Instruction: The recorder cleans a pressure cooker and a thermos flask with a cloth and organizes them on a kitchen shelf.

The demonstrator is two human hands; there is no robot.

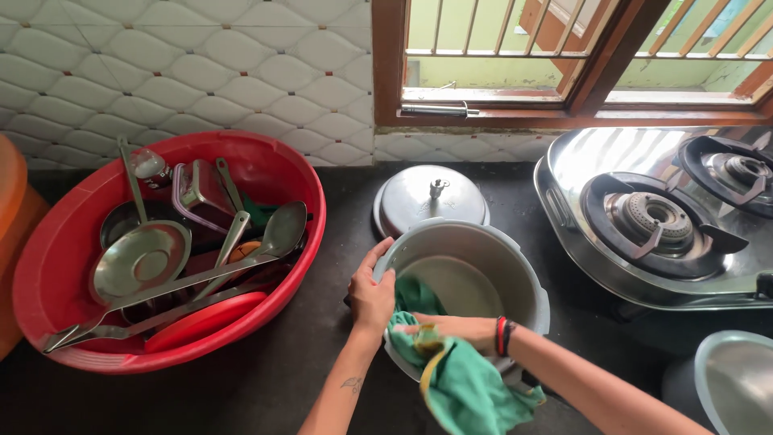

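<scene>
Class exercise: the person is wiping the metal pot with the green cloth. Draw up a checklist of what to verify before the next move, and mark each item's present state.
1. Left hand grips the pot rim: ok.
2. Right hand holds the green cloth: ok.
3. Pot upright on the counter: ok.
4. Lid set apart behind the pot: ok.
5. Pot inside dry: cannot tell.
6. Stove burner unlit: ok, no flame seen.
</scene>
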